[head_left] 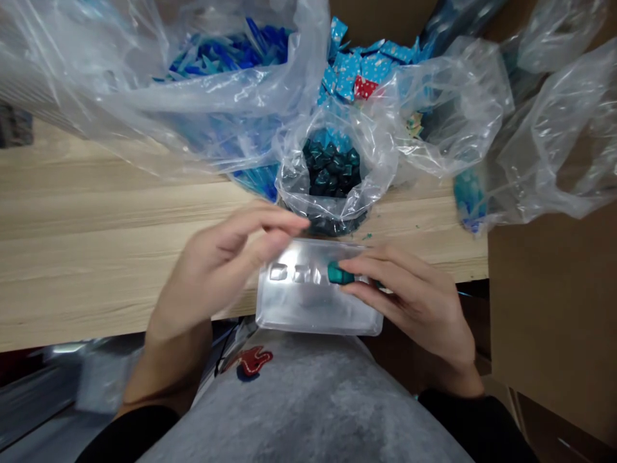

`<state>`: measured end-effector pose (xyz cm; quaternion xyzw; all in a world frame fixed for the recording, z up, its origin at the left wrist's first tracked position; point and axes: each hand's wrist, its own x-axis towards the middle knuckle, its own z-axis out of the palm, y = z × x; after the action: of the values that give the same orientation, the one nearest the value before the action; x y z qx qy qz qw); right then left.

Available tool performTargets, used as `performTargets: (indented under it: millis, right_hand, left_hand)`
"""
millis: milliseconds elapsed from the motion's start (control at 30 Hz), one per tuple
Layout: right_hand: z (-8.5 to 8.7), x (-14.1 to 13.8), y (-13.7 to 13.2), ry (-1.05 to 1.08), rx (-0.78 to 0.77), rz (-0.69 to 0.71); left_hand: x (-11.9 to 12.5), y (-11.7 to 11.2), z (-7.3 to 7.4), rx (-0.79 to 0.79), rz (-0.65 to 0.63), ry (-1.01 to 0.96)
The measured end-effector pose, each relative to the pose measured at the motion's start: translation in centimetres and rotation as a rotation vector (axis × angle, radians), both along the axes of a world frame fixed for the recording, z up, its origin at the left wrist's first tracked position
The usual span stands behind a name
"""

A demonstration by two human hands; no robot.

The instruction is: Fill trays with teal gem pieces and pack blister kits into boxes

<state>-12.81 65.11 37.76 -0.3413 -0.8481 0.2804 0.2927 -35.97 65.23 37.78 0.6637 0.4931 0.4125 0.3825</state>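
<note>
Between the thumb and fingers of my right hand [409, 296] is a glossy teal faceted piece [340, 273], held over the right part of a clear plastic tray [318, 315]. A bit of dark green shows behind those fingers, but I cannot make out its shape. The tray has small moulded recesses in a row. My left hand [216, 263], slightly blurred, is at the tray's upper left corner, fingers stretched out and nothing visible in them. Just beyond the tray stands a clear bag [380, 177] of dark teal faceted pieces [330, 167].
A large clear bag [231, 119] of blue slivers [226, 51] stands at the back left. Light-blue speckled packets [357, 71] and one red packet [365, 87] lie behind. More clear bags [554, 141] crowd the right, above a cardboard box [554, 302]. The wooden table [87, 244] ends near my body.
</note>
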Motion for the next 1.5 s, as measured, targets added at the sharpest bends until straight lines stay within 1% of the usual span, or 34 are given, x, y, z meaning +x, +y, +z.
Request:
performTargets:
  millis: [67,100,167,267,333,367,433,533,600,667,733,833,933,1033,1167,1267,1367,1433,1500]
  right_hand:
    - [0.3,-0.2,0.2,-0.121,-0.03,0.06]
    - [0.5,-0.4,0.2,-0.181,-0.024,0.08]
    - [0.9,-1.1,0.2,-0.302,0.032,0.102]
    - [1.5,-2.1,-0.1,-0.457,0.164,0.113]
    - [1.6,-2.5,-0.1,-0.51,0.189,0.106]
    - [1.6,-2.4,-0.1,-0.508,0.159,0.101]
    - [1.4,-1.9,0.2,-0.423,0.005,0.09]
    - [0.9,-0.6,0.6,-0.101,-0.307,0.01]
    - [0.5,0.1,0.8,0.131,-0.483,-0.05]
    - [-0.1,0.4,0.8,0.33,-0.583,-0.078]
    - [-0.6,0.4,0.8,0.475,-0.623,-0.088]
    - [-1.4,0.3,1.2,0.589,-0.613,-0.131]
    - [-2.2,0.0,2.3,0.6,-0.529,-0.212]
    - [-3.0,-0.9,4.3,0.552,-0.42,-0.26]
    - [-4.1,-2.4,7.5,0.433,-0.221,-0.329]
    - [-4.4,-2.8,9.1,0.284,-0.093,-0.319]
    - [-4.2,-2.8,9.4,0.192,-0.029,-0.289]
    - [-4.0,-3.0,9.3,0.142,0.03,-0.304]
    - [-3.9,-3.4,9.3,0.093,0.083,-0.336]
  left_hand:
    - [-0.5,0.4,-0.5,0.022,0.147,0.018]
    - [-0.6,0.8,-0.8,0.042,0.188,0.037]
    - [-0.4,1.8,-1.2,0.131,0.204,0.102]
    - [0.5,4.2,-1.7,0.307,0.118,0.242]
    - [1.3,6.4,-2.4,0.335,0.016,0.359]
    - [1.7,7.5,-2.9,0.309,-0.036,0.425]
    - [2.6,9.7,-4.1,0.232,-0.11,0.547]
    - [3.9,12.5,-6.3,0.176,-0.121,0.648]
    - [4.7,13.7,-7.3,0.15,-0.097,0.631]
    - [5.1,14.3,-7.8,0.095,-0.059,0.511]
    - [4.9,14.2,-7.5,0.065,-0.03,0.302]
    - [4.1,12.9,-6.1,0.069,-0.026,0.025]
    - [3.1,10.7,-4.3,0.015,-0.023,-0.121]
    - [2.8,9.2,-3.2,-0.059,-0.014,-0.221]
    - [3.0,8.9,-3.1,-0.151,-0.022,-0.339]
    - [3.0,9.1,-3.4,-0.248,-0.056,-0.439]
    - [2.8,9.1,-3.7,-0.349,-0.099,-0.547]
    - [2.8,9.0,-4.0,-0.401,-0.117,-0.616]
    - [2.7,8.7,-4.2,-0.401,-0.108,-0.636]
